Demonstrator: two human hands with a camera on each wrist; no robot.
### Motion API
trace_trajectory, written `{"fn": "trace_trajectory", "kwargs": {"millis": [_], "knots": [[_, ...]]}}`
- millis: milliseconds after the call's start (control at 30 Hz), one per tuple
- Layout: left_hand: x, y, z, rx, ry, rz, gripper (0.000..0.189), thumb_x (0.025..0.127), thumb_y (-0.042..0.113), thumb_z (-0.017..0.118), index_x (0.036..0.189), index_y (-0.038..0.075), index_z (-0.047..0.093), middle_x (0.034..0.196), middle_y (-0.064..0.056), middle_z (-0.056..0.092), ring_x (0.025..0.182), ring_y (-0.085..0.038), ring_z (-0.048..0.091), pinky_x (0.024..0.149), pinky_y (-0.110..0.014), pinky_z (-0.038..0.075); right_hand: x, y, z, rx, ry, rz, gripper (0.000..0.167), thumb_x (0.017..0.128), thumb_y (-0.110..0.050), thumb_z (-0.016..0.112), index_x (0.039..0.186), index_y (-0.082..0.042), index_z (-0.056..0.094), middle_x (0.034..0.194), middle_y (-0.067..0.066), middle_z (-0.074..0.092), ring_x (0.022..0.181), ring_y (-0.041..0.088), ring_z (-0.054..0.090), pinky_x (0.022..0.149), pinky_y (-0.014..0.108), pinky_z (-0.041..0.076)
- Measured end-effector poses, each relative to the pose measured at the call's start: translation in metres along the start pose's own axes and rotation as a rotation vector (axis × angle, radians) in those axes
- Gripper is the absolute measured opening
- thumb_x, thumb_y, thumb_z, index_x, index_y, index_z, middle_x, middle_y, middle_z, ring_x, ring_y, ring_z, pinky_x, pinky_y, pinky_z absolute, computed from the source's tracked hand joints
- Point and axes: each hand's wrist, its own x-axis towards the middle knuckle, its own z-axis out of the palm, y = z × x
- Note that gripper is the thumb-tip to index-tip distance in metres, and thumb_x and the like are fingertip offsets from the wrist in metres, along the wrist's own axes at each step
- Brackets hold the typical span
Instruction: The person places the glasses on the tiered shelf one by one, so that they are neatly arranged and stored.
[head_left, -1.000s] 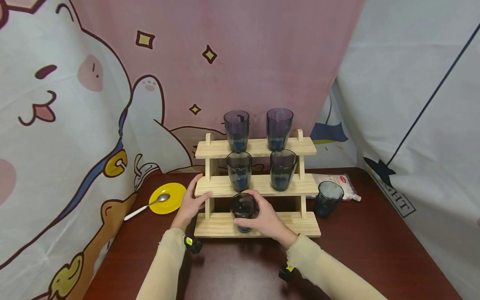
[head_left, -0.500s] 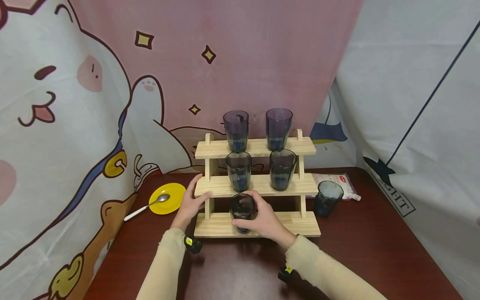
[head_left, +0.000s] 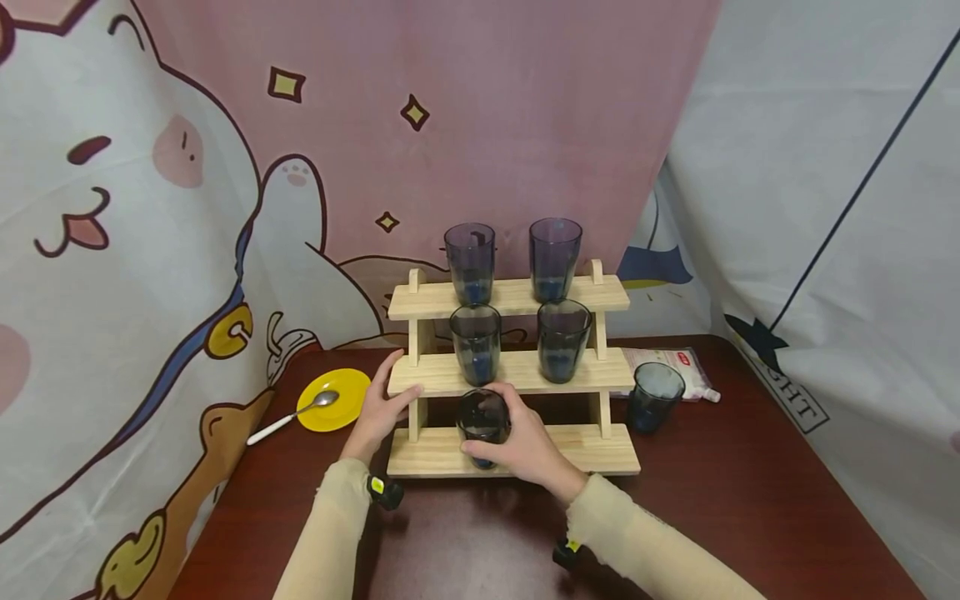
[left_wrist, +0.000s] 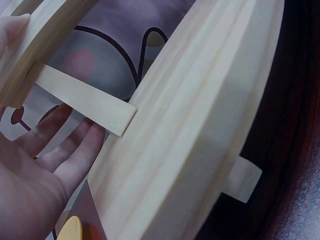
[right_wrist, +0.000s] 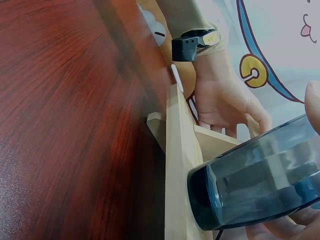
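Note:
A three-tier wooden display stand point(head_left: 592, 450) is on the table. My left hand point(head_left: 381, 412) grips the left end of its middle tier. In the left wrist view the thumb is at the plank's edge and the other fingers curl behind the upright point(left_wrist: 82, 97). My right hand point(head_left: 528, 442) holds a dark blue-grey drinking glass point(head_left: 480, 412) upright, thumb in front and fingers behind. The right wrist view shows the glass's base point(right_wrist: 202, 200) right at the bottom tier point(right_wrist: 177, 165). Two glasses stand on the middle tier and two on the top tier.
Another glass point(head_left: 655, 400) stands on the table right of the stand, beside a white plastic packet point(head_left: 686, 371) with a spout. On the left lies a yellow plate point(head_left: 345, 408) with a white-handled spoon point(head_left: 273, 427) across it. Printed cloth hangs behind and on both sides.
My right hand and the glass in it have shifted very slightly left along the bottom tier. The left hand keeps its grip on the stand, and the head view has moved a little.

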Motion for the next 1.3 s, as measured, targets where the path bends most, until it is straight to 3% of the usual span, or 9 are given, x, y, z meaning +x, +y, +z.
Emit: {"fn": "trace_trajectory", "kwargs": {"millis": [200, 400, 667, 833, 900, 1067, 1133, 1300], "knots": [[-0.001, -0.001, 0.001, 0.005, -0.002, 0.007, 0.080, 0.097, 0.025, 0.079, 0.163, 0.036, 0.035, 0.159, -0.011, 0.043, 0.123, -0.040, 0.062, 0.101, -0.063, 0.052, -0.005, 0.006, -0.006, -0.023, -0.019, -0.010, 0.095, 0.077, -0.043, 0.095, 0.154, -0.026, 0.042, 0.137, 0.006, 0.064, 0.123, 0.024, 0.064, 0.103, 0.051, 0.051], [0.000, 0.000, 0.001, -0.009, -0.001, 0.003, 0.079, 0.097, 0.024, 0.079, 0.162, 0.039, 0.036, 0.158, -0.012, 0.044, 0.121, -0.039, 0.063, 0.101, -0.061, 0.053, -0.016, 0.011, -0.026, -0.014, -0.031, -0.041, 0.098, 0.076, -0.038, 0.096, 0.156, -0.021, 0.041, 0.140, 0.005, 0.061, 0.132, 0.026, 0.059, 0.111, 0.052, 0.048], [0.002, -0.001, -0.001, -0.008, -0.004, 0.010, 0.081, 0.097, 0.023, 0.079, 0.164, 0.035, 0.034, 0.154, -0.016, 0.048, 0.119, -0.039, 0.064, 0.098, -0.060, 0.055, -0.035, 0.024, -0.062, -0.073, 0.016, -0.094, 0.090, 0.079, -0.030, 0.095, 0.153, -0.022, 0.043, 0.144, 0.006, 0.059, 0.135, 0.032, 0.057, 0.109, 0.057, 0.048], [0.002, -0.002, -0.002, -0.010, -0.001, 0.007, 0.079, 0.097, 0.024, 0.079, 0.162, 0.039, 0.036, 0.156, -0.014, 0.047, 0.121, -0.039, 0.064, 0.099, -0.061, 0.055, -0.048, 0.029, -0.088, -0.115, 0.092, -0.163, 0.086, 0.080, -0.027, 0.095, 0.150, -0.015, 0.048, 0.140, 0.008, 0.062, 0.131, 0.031, 0.059, 0.105, 0.054, 0.052], [0.002, -0.002, -0.002, -0.012, -0.001, 0.005, 0.078, 0.097, 0.024, 0.079, 0.160, 0.042, 0.037, 0.156, -0.013, 0.047, 0.120, -0.039, 0.064, 0.098, -0.060, 0.055, -0.053, 0.030, -0.098, -0.143, 0.138, -0.196, 0.086, 0.078, -0.023, 0.096, 0.149, -0.011, 0.049, 0.138, 0.011, 0.064, 0.128, 0.030, 0.061, 0.102, 0.051, 0.054], [0.002, -0.003, -0.002, -0.025, -0.007, 0.014, 0.079, 0.097, 0.023, 0.079, 0.161, 0.040, 0.036, 0.153, -0.015, 0.049, 0.119, -0.038, 0.065, 0.097, -0.059, 0.056, -0.063, 0.031, -0.126, -0.202, 0.237, -0.231, 0.083, 0.076, -0.012, 0.096, 0.146, -0.003, 0.052, 0.132, 0.015, 0.068, 0.122, 0.026, 0.064, 0.099, 0.030, 0.056], [0.002, -0.003, -0.002, -0.029, -0.007, 0.019, 0.081, 0.097, 0.023, 0.079, 0.163, 0.037, 0.035, 0.152, -0.016, 0.050, 0.118, -0.037, 0.065, 0.097, -0.059, 0.056, -0.066, 0.033, -0.137, -0.221, 0.267, -0.223, 0.082, 0.076, -0.010, 0.096, 0.145, -0.002, 0.053, 0.130, 0.016, 0.069, 0.120, 0.023, 0.065, 0.099, 0.020, 0.053], [0.002, -0.002, -0.001, -0.031, -0.004, 0.014, 0.080, 0.097, 0.023, 0.079, 0.162, 0.038, 0.036, 0.154, -0.015, 0.048, 0.119, -0.038, 0.064, 0.098, -0.060, 0.055, -0.071, 0.043, -0.163, -0.326, 0.357, -0.182, 0.084, 0.074, -0.011, 0.097, 0.146, -0.004, 0.053, 0.132, 0.013, 0.067, 0.121, 0.015, 0.063, 0.097, 0.009, 0.046]]}}
